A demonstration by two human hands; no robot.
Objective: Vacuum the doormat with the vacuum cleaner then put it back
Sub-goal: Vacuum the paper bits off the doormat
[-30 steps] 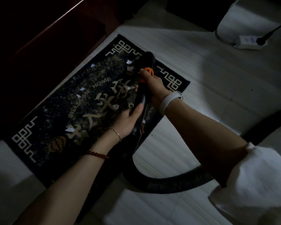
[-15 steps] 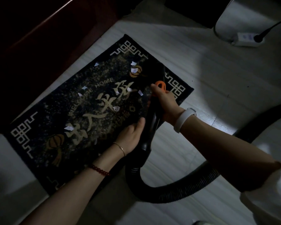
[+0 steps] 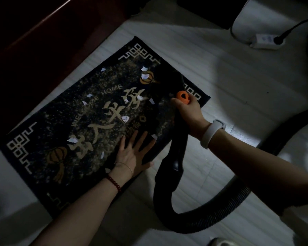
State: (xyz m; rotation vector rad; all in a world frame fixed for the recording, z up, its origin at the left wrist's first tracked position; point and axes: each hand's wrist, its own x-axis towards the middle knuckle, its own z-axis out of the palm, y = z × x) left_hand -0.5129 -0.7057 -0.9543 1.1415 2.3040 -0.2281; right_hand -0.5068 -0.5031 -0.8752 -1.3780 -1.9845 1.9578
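Your left hand [image 3: 132,157] lies flat, fingers spread, pressing the near edge of the dark rectangular gold-lettered doormat [image 3: 89,121] on pale floor. Your right hand [image 3: 188,110] grips the black vacuum cleaner wand w/ orange button [image 3: 180,121], fingers curled round it, nozzle end over mat's right corner. White paper scraps [image 3: 124,118] scattered across mat.

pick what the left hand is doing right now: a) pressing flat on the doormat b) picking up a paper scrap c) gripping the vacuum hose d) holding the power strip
a, the left hand lies with fingers spread flat on the doormat, apart from the vacuum wand that the right hand grips.
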